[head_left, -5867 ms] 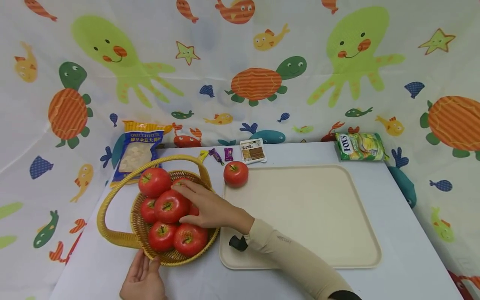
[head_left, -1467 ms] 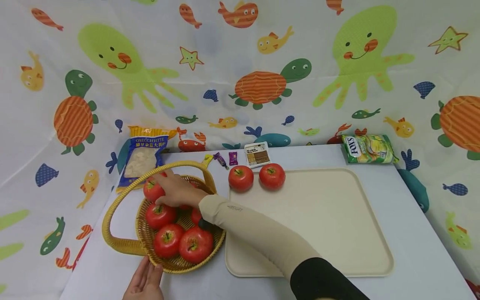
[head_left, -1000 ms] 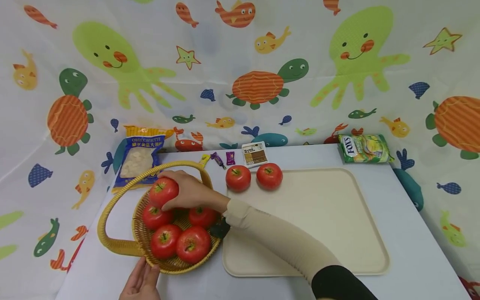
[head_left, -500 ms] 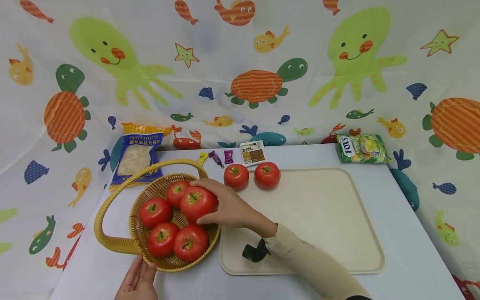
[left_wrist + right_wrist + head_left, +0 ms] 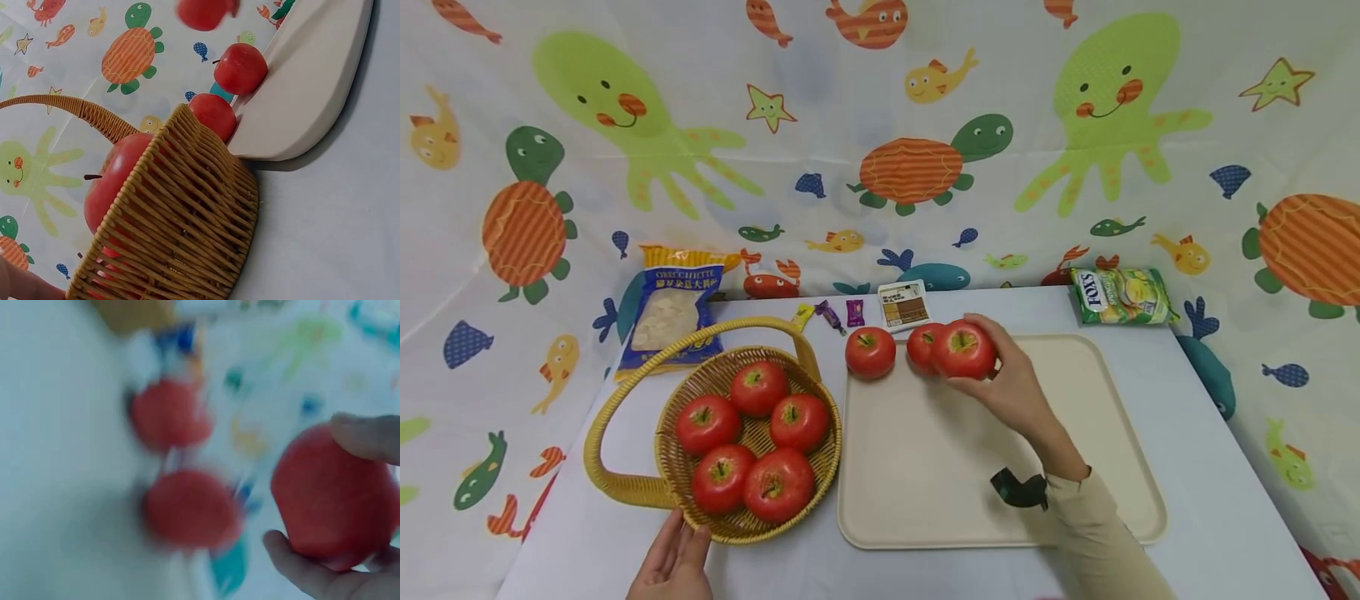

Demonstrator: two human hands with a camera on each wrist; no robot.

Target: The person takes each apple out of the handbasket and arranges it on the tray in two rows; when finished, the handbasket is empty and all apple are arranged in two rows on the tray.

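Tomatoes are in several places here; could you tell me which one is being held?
The tomato gripped in the right hand, over the tray's far edge; two others rest on the tray, five in the basket.

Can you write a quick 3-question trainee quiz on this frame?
1. How many tomatoes lie in the wicker basket?
2. True or false: the right hand grips a tomato over the tray.
3. What does the left hand touch? A) candy bag B) basket C) tray

Key: 1. five; 2. true; 3. B
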